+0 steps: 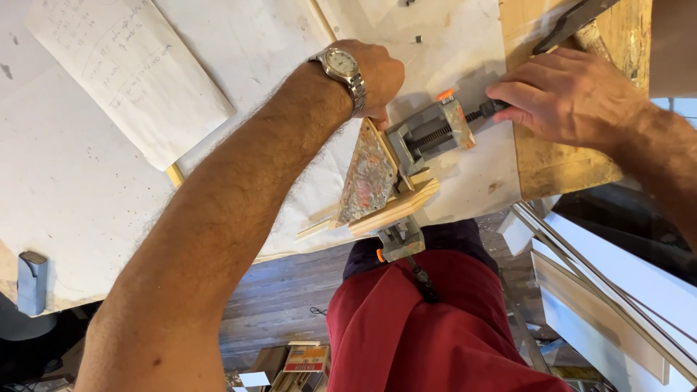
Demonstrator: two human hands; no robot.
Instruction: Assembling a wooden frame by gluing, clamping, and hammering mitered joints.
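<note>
Bright, even daylight is filling the scene; white paper on the bench is reading near blown-out, no hard glare. Soft shadows are falling under the left hand and beside the clamp. Floor below is sitting dimmer. Focus is holding sharp at centre; forearm near the lens is softening slightly. Mild wide-angle stretch at edges.

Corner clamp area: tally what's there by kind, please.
Hands: 2 (left hand, right hand)
Corner clamp: 1
Wood strips in the clamp: 2
Wristwatch: 1
Paper sheet with handwriting: 1
Total: 7
</note>
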